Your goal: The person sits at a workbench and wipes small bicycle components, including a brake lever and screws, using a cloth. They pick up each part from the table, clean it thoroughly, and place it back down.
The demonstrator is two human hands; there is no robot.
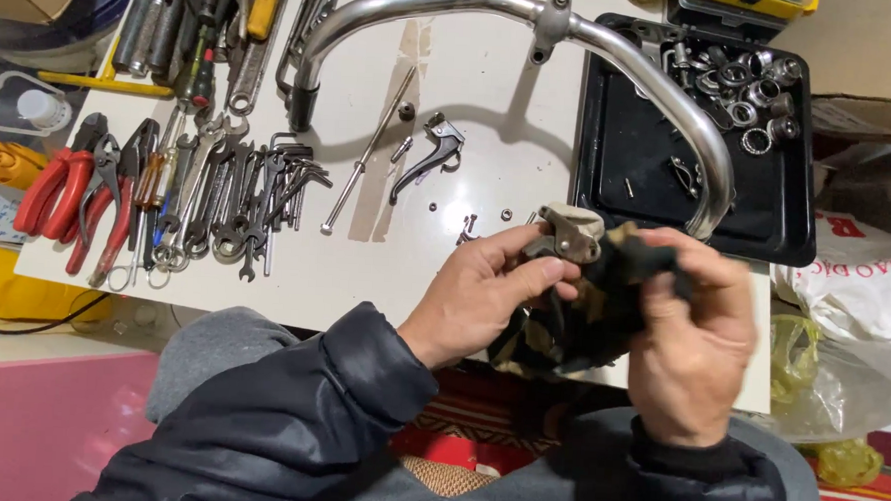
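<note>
My left hand (484, 292) grips a small grey metal bracket part (570, 233), thumb pressed on its side. My right hand (697, 337) holds a dark, dirty rag (604, 298) bunched against that part. Both hands are over the near edge of the white table (472, 101). Behind them a curved chrome handlebar (654, 64) lies across the table, and a black brake lever (432, 152) rests near the middle.
Red-handled pliers (67, 199), wrenches and hex keys (233, 196) lie at left. A thin metal rod (368, 152) and small screws sit mid-table. A black tray (689, 171) at right holds several metal rings and nuts. Plastic bags (853, 328) lie at right.
</note>
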